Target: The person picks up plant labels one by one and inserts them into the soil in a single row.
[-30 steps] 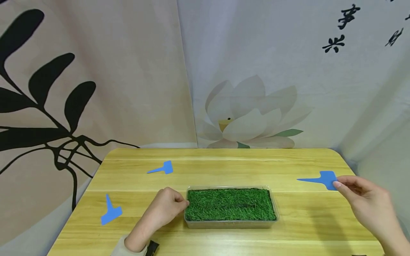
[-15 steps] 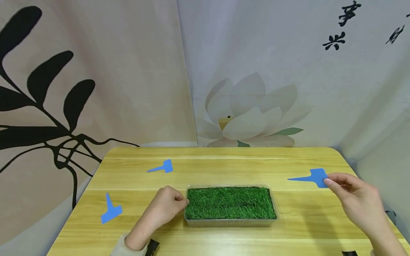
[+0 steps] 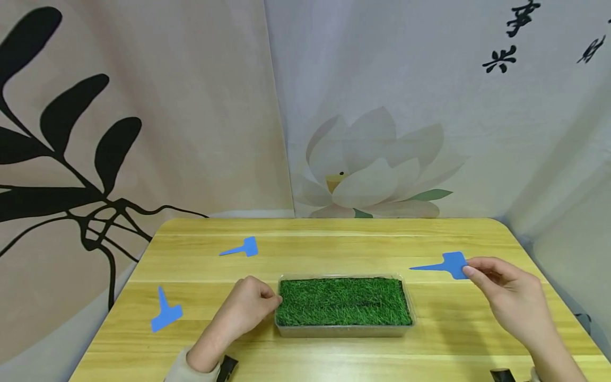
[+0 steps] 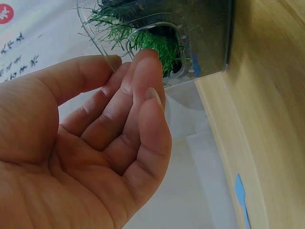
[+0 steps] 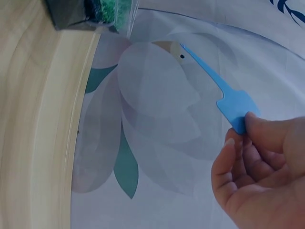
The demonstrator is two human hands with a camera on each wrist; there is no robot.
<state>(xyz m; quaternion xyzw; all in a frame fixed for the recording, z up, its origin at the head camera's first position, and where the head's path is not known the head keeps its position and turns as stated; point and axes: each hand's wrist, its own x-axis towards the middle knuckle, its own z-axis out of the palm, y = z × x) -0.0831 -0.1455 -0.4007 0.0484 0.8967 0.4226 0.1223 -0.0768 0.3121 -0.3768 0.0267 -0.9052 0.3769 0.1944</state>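
Note:
A clear plastic box [image 3: 343, 332] filled with green artificial grass [image 3: 343, 302] stands on the table. My left hand [image 3: 245, 310] pinches the box's left rim between thumb and fingers; in the left wrist view the thumb and fingertips of the hand [image 4: 105, 124] meet at the clear rim [image 4: 97, 45]. To the right of the box, my right hand [image 3: 513, 297] holds a blue T-shaped tag [image 3: 453, 265] in the air by its wide end, its pointed stem toward the left. The right wrist view shows the tag [image 5: 236, 106] pinched between thumb and index finger of the hand [image 5: 267, 167].
Two more blue tags lie on the wooden table [image 3: 334, 361]: one [image 3: 250, 246] behind and left of the box, another [image 3: 166, 317] at the far left. A printed curtain [image 3: 215, 106] hangs behind the table's back edge.
My right hand has moved left toward the box, carrying the blue tag. The left hand keeps its place at the box's left rim.

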